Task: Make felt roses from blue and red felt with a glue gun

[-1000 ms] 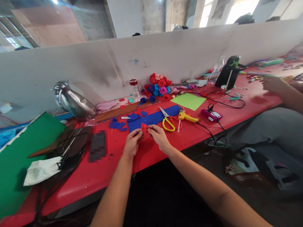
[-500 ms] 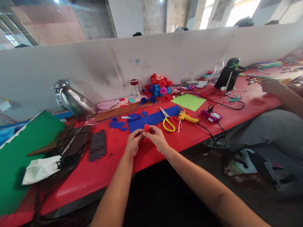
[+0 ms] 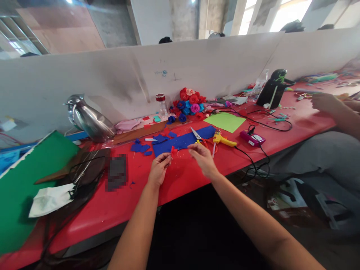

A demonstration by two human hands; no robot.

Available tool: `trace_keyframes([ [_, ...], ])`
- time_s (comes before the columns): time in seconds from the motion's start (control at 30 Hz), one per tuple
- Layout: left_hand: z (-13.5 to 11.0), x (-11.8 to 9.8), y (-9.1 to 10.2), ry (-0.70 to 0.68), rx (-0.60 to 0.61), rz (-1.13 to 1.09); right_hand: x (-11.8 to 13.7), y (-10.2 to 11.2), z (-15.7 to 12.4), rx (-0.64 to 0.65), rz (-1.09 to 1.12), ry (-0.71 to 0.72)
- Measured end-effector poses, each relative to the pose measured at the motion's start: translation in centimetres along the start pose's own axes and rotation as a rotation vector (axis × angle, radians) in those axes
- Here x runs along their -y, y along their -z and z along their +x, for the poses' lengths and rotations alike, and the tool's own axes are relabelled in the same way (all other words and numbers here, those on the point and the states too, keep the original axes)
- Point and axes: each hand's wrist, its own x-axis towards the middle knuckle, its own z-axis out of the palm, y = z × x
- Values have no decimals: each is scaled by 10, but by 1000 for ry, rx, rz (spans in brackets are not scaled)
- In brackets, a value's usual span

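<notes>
My left hand [image 3: 159, 168] pinches a small red paper flower [image 3: 172, 150] between thumb and fingertips, above the front of the table. To its right, my right hand [image 3: 203, 158] is raised with thumb and fingers pressed together; whether anything sits in that pinch is too small to make out. Behind the hands lies a sheet of blue paper [image 3: 180, 141] with blue cut pieces [image 3: 140, 147] at its left. Scissors [image 3: 196, 133] rest on the sheet, their yellow handle partly covered by my right hand. A yellow glue gun [image 3: 225, 140] lies just right of them.
A bunch of coloured paper flowers [image 3: 189, 101] stands near the partition, beside a jar [image 3: 161, 105]. Green paper [image 3: 225, 122], a purple power box [image 3: 252, 138] and cords lie to the right. A steel jug [image 3: 91, 122] stands left. A co-worker's hand [image 3: 323, 102] is far right.
My right hand has come away from the red flower and moved right, in front of the scissors' handle. My left hand stays in nearly the same place with the flower.
</notes>
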Motion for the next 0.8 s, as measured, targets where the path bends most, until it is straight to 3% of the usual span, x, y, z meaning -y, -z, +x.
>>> trace_keyframes([
  [0.07,2,1,0,-6,-12,-9,1,37,15,-173,-251,122],
  [0.13,3,2,1,-12,-23,-14,3,75,30,-283,-671,158],
  [0.23,3,1,0,-25,-32,-1,6,116,42,-231,-1245,51],
  [0.33,2,2,-1,-49,-32,42,9,130,41,-105,-1532,-54],
  [0.63,0,7,-5,-217,-39,350,24,125,54,35,-1669,-104],
  [0.73,1,9,-5,-227,-48,402,28,128,56,-72,-1544,-161],
  [0.8,2,10,-5,-220,-51,409,29,128,53,-207,-1316,-131],
])
